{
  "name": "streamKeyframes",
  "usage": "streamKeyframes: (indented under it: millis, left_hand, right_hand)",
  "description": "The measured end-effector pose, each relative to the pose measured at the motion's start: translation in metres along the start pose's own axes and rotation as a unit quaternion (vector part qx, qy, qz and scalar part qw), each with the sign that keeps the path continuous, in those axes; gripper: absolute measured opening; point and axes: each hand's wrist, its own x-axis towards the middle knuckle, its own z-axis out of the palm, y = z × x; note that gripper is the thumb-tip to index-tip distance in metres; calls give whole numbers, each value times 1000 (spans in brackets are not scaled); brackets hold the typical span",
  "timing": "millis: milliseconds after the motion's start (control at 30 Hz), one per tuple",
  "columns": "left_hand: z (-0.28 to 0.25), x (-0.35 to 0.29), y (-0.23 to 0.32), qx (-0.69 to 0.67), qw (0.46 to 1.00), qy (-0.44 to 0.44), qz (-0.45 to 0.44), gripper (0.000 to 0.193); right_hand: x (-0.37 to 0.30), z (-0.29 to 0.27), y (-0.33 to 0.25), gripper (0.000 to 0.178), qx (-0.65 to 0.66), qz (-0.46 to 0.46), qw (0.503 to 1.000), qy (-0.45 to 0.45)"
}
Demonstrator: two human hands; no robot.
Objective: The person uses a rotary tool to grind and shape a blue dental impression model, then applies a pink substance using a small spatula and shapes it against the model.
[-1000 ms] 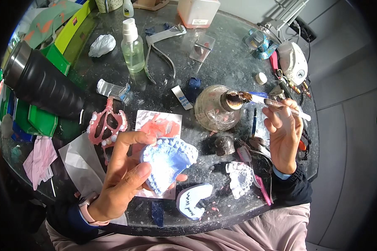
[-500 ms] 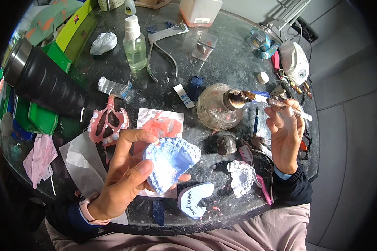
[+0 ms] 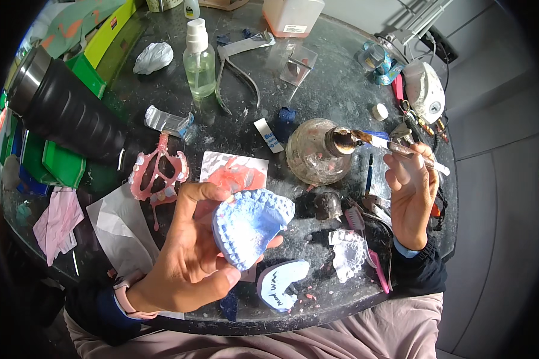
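Note:
My left hand, closed around the edge, holds up a pale blue dental cast with its row of teeth and inner surface facing up. A wax knife with a darkened tip is gripped between the thumb and fingers of my right hand. Its tip lies at the sooty mouth of a round glass spirit burner; no flame can be made out. Below the cast, a flat horseshoe-shaped blue block with handwriting rests on the table. A white pad smeared with pink wax is behind the cast.
Left of the pad lies a pink wax framework with teeth. A clear tooth-shaped plate and a pink toothbrush lie near my right wrist. Farther back stand a spray bottle and a black tumbler.
My left hand has shifted the cast slightly right and turned it a little; the thumb has slid down to its lower edge. The wax knife stays at the burner mouth.

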Motion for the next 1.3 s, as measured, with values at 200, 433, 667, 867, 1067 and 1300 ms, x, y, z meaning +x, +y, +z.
streamKeyframes:
  millis: [200, 433, 667, 867, 1067, 1300]
  left_hand:
    - [3, -1, -3, 64, 998, 0, -3, 74]
    - [7, 3, 9, 148, 985, 55, -69, 82]
    - [9, 3, 8, 149, 982, 84, -84, 89]
    - [1, 1, 7, 207, 977, 39, -45, 86]
    - [-2, -1, 2, 301, 954, 1, 11, 78]
    - [3, -3, 9, 448, 892, 13, 65, 75]
  right_hand:
    - [-1, -1, 0, 20, -1, -1, 1000, -3]
    - [0, -2, 1, 20, -3, 4, 1000, 2]
    - [-6, 1, -1, 22, -13, -3, 1000, 2]
    - [-32, 19, -2, 26, 15, -14, 998, -56]
    - [-53, 41, -9, 33, -47, 10, 994, -96]
    - [-57, 43, -6, 28, -27, 4, 980, -198]
